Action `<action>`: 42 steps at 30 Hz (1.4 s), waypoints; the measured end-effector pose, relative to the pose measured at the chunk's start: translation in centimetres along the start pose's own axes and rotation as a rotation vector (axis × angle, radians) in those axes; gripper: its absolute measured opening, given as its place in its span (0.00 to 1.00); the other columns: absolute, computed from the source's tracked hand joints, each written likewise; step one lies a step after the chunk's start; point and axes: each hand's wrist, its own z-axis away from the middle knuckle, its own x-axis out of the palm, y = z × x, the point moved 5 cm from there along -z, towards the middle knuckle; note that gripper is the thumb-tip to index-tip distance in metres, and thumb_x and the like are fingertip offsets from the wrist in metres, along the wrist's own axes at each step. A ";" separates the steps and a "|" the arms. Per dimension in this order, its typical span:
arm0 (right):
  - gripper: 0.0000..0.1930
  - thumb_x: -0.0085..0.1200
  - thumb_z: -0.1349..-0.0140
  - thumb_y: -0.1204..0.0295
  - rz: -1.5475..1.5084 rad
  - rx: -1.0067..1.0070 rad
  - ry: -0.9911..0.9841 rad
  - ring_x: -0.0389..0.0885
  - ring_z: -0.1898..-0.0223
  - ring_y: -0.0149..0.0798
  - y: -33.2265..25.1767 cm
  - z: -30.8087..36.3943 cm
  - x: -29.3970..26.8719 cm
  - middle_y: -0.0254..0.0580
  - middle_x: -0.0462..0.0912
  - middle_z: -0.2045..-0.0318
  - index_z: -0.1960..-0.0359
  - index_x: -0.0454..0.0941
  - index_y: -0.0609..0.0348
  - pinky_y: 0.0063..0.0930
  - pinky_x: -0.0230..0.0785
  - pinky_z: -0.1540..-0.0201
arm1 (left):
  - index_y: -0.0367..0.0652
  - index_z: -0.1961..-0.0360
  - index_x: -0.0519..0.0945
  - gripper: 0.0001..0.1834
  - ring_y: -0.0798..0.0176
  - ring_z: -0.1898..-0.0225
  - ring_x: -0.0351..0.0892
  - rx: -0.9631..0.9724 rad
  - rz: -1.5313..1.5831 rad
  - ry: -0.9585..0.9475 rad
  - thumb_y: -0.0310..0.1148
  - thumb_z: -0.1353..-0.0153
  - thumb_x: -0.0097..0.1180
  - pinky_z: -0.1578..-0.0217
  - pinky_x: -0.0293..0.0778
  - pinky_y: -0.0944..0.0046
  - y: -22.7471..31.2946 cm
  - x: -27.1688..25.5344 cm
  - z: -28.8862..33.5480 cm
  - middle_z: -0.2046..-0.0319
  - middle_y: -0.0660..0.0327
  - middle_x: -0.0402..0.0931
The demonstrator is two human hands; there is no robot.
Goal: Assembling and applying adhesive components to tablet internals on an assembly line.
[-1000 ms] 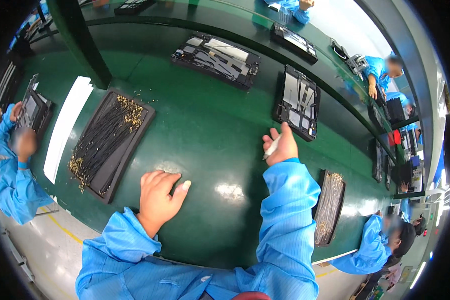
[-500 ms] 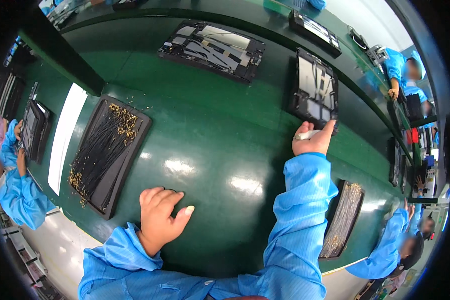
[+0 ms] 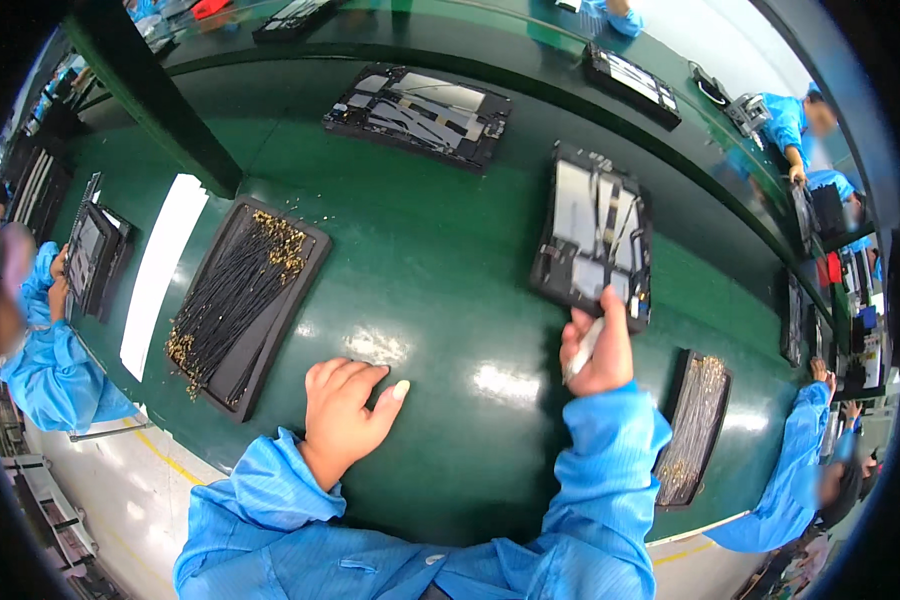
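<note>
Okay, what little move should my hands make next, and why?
Probably bring the left hand over to support the black device: only the right hand grips it, at its near end with the thumb on top, while the left looks empty.

Saw black rectangular electronic unit (image 3: 592, 235), topside exposed: pale grey panels toward far end, smaller grey block at near end, dark strips and thin flat cables between. Was right of centre over green worktop (image 3: 440, 270), slightly skewed, long sides running away from body. Was held at near edge by right grip (image 3: 607, 358), thumb on top. Also saw small white object (image 3: 583, 350) tucked in same grip, partly hidden.
</note>
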 end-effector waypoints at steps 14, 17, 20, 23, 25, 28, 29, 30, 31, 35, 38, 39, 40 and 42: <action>0.20 0.44 0.50 0.50 -0.259 0.363 -0.265 0.68 0.84 0.30 10.8 15.2 -2.6 0.32 0.76 0.72 0.67 0.70 0.53 0.20 0.57 0.87 | 0.39 0.53 0.61 0.21 0.66 0.69 0.68 -0.921 1.799 -0.596 0.44 0.42 0.36 0.68 0.67 0.70 7.6 4.3 8.1 0.69 0.60 0.68; 0.22 0.38 0.46 0.50 -0.092 0.415 -0.453 0.67 0.82 0.28 13.7 16.5 -2.1 0.32 0.73 0.75 0.66 0.70 0.58 0.19 0.59 0.85 | 0.35 0.60 0.64 0.20 0.67 0.67 0.68 -0.493 2.038 -1.179 0.43 0.42 0.37 0.69 0.66 0.69 8.3 4.7 8.4 0.66 0.57 0.69; 0.22 0.37 0.45 0.51 0.175 0.342 -0.486 0.67 0.82 0.28 16.2 18.2 -2.8 0.35 0.72 0.71 0.62 0.68 0.58 0.17 0.59 0.85 | 0.33 0.58 0.64 0.19 0.60 0.61 0.68 -0.832 1.859 -0.714 0.40 0.43 0.37 0.59 0.64 0.61 8.3 5.0 7.4 0.62 0.52 0.68; 0.20 0.39 0.44 0.54 0.379 0.303 -0.591 0.66 0.82 0.26 17.5 18.3 -3.4 0.35 0.71 0.71 0.61 0.67 0.58 0.16 0.59 0.85 | 0.35 0.55 0.62 0.20 0.57 0.57 0.68 -0.899 1.730 -0.278 0.37 0.45 0.37 0.55 0.63 0.58 6.7 3.3 6.4 0.58 0.54 0.68; 0.18 0.40 0.45 0.55 0.603 0.244 -0.785 0.67 0.81 0.26 17.4 18.9 -2.8 0.33 0.71 0.76 0.64 0.69 0.58 0.17 0.60 0.80 | 0.36 0.54 0.62 0.20 0.59 0.57 0.69 -0.845 1.671 -0.231 0.37 0.45 0.35 0.58 0.66 0.57 6.0 2.3 5.9 0.58 0.56 0.68; 0.19 0.40 0.45 0.56 0.890 0.055 -1.161 0.72 0.73 0.33 17.3 20.5 -1.2 0.38 0.75 0.75 0.66 0.71 0.60 0.24 0.64 0.69 | 0.35 0.54 0.62 0.20 0.58 0.60 0.71 -0.815 1.550 -0.306 0.37 0.45 0.36 0.61 0.69 0.61 6.2 1.0 4.9 0.59 0.53 0.68; 0.20 0.40 0.46 0.56 0.998 0.030 -1.233 0.73 0.66 0.39 16.8 20.8 -1.4 0.45 0.75 0.70 0.64 0.71 0.61 0.26 0.63 0.62 | 0.34 0.55 0.63 0.19 0.60 0.61 0.71 -0.785 1.530 -0.410 0.36 0.45 0.38 0.63 0.70 0.64 6.7 0.8 4.3 0.61 0.53 0.69; 0.20 0.40 0.46 0.56 0.985 0.032 -1.240 0.73 0.66 0.39 16.9 20.6 -1.4 0.45 0.75 0.70 0.64 0.71 0.61 0.26 0.63 0.62 | 0.34 0.55 0.63 0.19 0.60 0.61 0.71 -0.790 1.517 -0.411 0.36 0.45 0.38 0.63 0.70 0.64 6.3 0.7 4.0 0.61 0.53 0.69; 0.20 0.40 0.46 0.56 0.978 0.026 -1.279 0.73 0.65 0.40 17.3 20.5 -1.4 0.46 0.75 0.68 0.63 0.71 0.61 0.26 0.63 0.61 | 0.34 0.55 0.63 0.19 0.61 0.61 0.71 -0.791 1.431 -0.515 0.35 0.45 0.39 0.63 0.70 0.65 6.1 1.0 4.0 0.62 0.53 0.70; 0.21 0.40 0.46 0.55 0.932 0.084 -1.290 0.72 0.63 0.39 17.3 20.0 -1.3 0.45 0.74 0.65 0.61 0.70 0.60 0.25 0.62 0.59 | 0.33 0.57 0.66 0.17 0.63 0.63 0.72 -0.660 0.816 -0.500 0.33 0.45 0.42 0.63 0.68 0.68 4.0 0.8 1.8 0.63 0.53 0.71; 0.21 0.40 0.46 0.54 0.904 0.186 -1.262 0.72 0.63 0.37 17.0 19.3 -1.6 0.43 0.74 0.64 0.60 0.70 0.59 0.24 0.62 0.59 | 0.33 0.61 0.70 0.16 0.58 0.65 0.72 -0.192 0.126 -0.164 0.34 0.45 0.43 0.64 0.67 0.66 1.3 -1.3 -1.9 0.64 0.51 0.71; 0.21 0.39 0.45 0.54 0.879 0.183 -1.240 0.72 0.63 0.35 17.6 19.0 -1.8 0.42 0.74 0.64 0.60 0.69 0.58 0.23 0.62 0.59 | 0.32 0.63 0.71 0.15 0.55 0.66 0.72 -0.176 0.079 -0.079 0.34 0.45 0.43 0.64 0.66 0.64 -0.3 -2.2 -2.7 0.64 0.49 0.71; 0.21 0.39 0.45 0.54 0.854 0.176 -1.211 0.72 0.64 0.33 17.7 18.6 -1.6 0.41 0.74 0.65 0.59 0.69 0.58 0.22 0.62 0.60 | 0.31 0.65 0.72 0.15 0.51 0.66 0.71 -0.154 0.037 0.005 0.34 0.46 0.43 0.65 0.66 0.62 -1.8 -3.1 -3.6 0.65 0.48 0.71; 0.22 0.39 0.45 0.53 0.839 0.286 -1.190 0.72 0.67 0.31 16.9 18.5 -1.4 0.41 0.74 0.66 0.57 0.68 0.56 0.22 0.63 0.63 | 0.32 0.65 0.72 0.15 0.47 0.66 0.70 -0.121 -0.347 0.131 0.35 0.47 0.44 0.65 0.66 0.58 -4.6 -5.3 -4.3 0.68 0.46 0.71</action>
